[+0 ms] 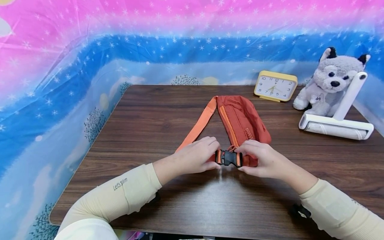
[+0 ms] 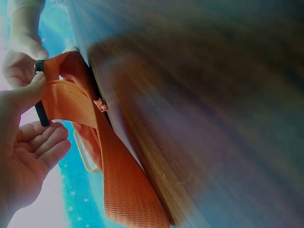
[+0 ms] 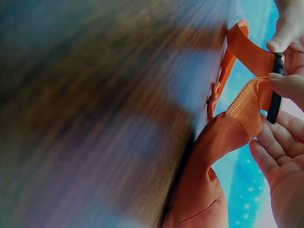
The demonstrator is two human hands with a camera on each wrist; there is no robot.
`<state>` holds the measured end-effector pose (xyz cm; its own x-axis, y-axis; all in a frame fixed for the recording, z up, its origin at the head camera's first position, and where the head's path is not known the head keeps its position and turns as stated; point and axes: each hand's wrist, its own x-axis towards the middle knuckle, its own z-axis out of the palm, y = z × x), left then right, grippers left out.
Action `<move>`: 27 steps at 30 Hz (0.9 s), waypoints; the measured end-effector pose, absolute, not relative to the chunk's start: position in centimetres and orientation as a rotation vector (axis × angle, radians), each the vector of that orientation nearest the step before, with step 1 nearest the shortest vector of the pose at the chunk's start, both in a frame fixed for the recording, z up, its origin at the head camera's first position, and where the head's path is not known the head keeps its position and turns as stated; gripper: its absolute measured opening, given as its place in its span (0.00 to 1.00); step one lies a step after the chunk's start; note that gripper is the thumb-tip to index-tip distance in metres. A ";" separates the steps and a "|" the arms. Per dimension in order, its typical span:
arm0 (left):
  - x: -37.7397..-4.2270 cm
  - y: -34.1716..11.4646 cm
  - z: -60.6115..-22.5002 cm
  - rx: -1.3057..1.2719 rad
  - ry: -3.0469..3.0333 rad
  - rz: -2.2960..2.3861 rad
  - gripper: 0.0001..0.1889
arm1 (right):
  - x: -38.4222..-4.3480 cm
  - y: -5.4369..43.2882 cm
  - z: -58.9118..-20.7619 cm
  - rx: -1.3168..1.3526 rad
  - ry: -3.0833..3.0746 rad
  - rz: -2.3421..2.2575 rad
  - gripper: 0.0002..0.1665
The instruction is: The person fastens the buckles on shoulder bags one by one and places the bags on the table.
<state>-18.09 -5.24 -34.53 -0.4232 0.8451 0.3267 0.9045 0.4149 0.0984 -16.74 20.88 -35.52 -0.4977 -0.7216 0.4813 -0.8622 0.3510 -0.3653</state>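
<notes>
Clamped fingers of left hand and right hand on opposite ends of buckle, lengthwise left to right.

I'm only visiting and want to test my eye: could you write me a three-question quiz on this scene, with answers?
1. True or false: in the head view, the clock is left of the toy dog.
2. What do the fingers of the left hand and right hand hold?
A) the roller
B) the buckle
C) the clock
3. Fill in the colour: the bag's strap is ____.

Key: 1. True; 2. B; 3. orange.
</notes>
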 end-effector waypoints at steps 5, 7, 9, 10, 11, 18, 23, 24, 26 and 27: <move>-18.0 -5.3 -34.6 -1.536 -2.448 -0.388 0.19 | -16.7 20.9 -35.6 1.409 -2.403 0.863 0.23; -18.0 -5.3 -34.6 -1.532 -2.445 -0.390 0.19 | -16.7 20.9 -35.6 1.411 -2.401 0.860 0.23; -18.1 -5.3 -34.6 -1.528 -2.440 -0.392 0.19 | -16.7 20.9 -35.6 1.409 -2.397 0.857 0.23; -18.1 -5.3 -34.6 -1.528 -2.437 -0.392 0.20 | -16.7 20.9 -35.6 1.410 -2.395 0.857 0.23; -18.1 -5.3 -34.6 -1.528 -2.434 -0.394 0.20 | -16.7 20.9 -35.6 1.412 -2.388 0.857 0.23; -18.1 -5.3 -34.6 -1.530 -2.427 -0.413 0.20 | -16.8 20.8 -35.6 1.418 -2.375 0.859 0.24; -18.1 -5.3 -34.5 -1.528 -2.429 -0.411 0.20 | -16.8 20.8 -35.7 1.418 -2.378 0.862 0.23; -18.0 -5.3 -34.5 -1.528 -2.432 -0.410 0.21 | -16.8 20.7 -35.7 1.419 -2.378 0.862 0.23; -18.0 -5.3 -34.5 -1.524 -2.444 -0.412 0.21 | -16.8 20.7 -35.7 1.418 -2.373 0.859 0.24; -18.0 -5.3 -34.4 -1.521 -2.450 -0.415 0.21 | -16.8 20.7 -35.7 1.420 -2.369 0.857 0.24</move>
